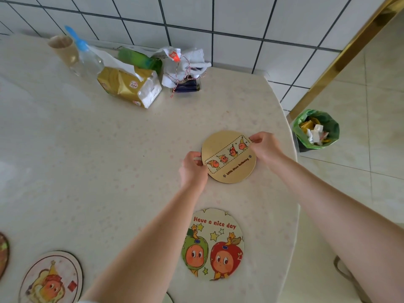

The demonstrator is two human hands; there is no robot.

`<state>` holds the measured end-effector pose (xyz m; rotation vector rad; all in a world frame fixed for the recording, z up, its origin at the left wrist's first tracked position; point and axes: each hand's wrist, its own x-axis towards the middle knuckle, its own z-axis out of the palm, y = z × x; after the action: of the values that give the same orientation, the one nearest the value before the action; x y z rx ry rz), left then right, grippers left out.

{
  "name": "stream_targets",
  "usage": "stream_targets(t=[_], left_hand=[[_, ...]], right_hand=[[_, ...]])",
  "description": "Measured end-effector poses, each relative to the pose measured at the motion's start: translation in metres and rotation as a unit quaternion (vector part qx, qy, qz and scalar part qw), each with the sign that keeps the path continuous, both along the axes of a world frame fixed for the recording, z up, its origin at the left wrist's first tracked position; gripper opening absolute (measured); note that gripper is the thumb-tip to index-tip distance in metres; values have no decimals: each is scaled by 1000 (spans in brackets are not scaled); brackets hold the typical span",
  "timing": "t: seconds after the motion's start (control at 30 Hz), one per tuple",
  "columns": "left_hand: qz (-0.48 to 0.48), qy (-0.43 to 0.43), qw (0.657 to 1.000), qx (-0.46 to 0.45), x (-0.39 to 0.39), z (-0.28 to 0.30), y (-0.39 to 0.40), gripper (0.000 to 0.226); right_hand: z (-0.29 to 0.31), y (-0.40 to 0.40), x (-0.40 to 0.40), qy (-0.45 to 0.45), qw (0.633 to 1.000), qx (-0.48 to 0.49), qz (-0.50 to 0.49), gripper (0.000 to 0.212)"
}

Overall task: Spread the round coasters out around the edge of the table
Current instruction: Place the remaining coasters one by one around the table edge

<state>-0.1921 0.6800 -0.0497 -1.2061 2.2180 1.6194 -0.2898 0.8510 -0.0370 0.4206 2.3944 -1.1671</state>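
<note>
gold coaster: round, printed strip of cartoon fruit plus a line of small text; flat or nearly flat on table, near right edge; dark rim of something under its upper left, cannot tell what
left hand: pinching left rim of gold coaster, thumb on top, fingers curled at edge
right hand: pinching upper right rim of gold coaster between thumb and fingertips
"Have a nice day" coaster: flat on table, nearer than gold coaster, close to right edge, apart from both hands
toast-print coaster: flat, bottom left, cut by frame
dark coaster: only a sliver at left frame edge
clutter by tiled wall: paper cup, clear bottle with blue cap, gold tissue pack, green bottle, white cloth bundle tied with red string
bin: green liner, on floor, right of table
</note>
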Motion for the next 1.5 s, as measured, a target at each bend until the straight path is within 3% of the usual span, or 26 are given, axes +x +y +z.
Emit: stream_targets(t=[0.1,0.53,0.83,0.93,1.0,1.13,1.5], left_hand=[[-16,27,999,-17,-7,6,0,43],[-60,43,997,-23,-54,2,-18,27],[-102,43,991,-80,-60,-4,-21,20],[-154,31,982,-108,-55,-2,-22,28],[-191,35,973,-126,-42,0,-23,38],[-224,58,963,-138,11,-2,-27,39],[-113,-11,990,-83,179,-1,-12,38]], right_hand=[[1,4,3,-2,999,-18,-28,6],[-8,19,27,-69,989,-80,-102,10],[1,18,27,-76,996,-36,-42,8],[8,20,28,-82,997,-12,-3,13],[10,22,39,-78,997,4,10,6],[8,26,84,-80,997,14,18,26],[7,13,227,-90,996,12,10,35]])
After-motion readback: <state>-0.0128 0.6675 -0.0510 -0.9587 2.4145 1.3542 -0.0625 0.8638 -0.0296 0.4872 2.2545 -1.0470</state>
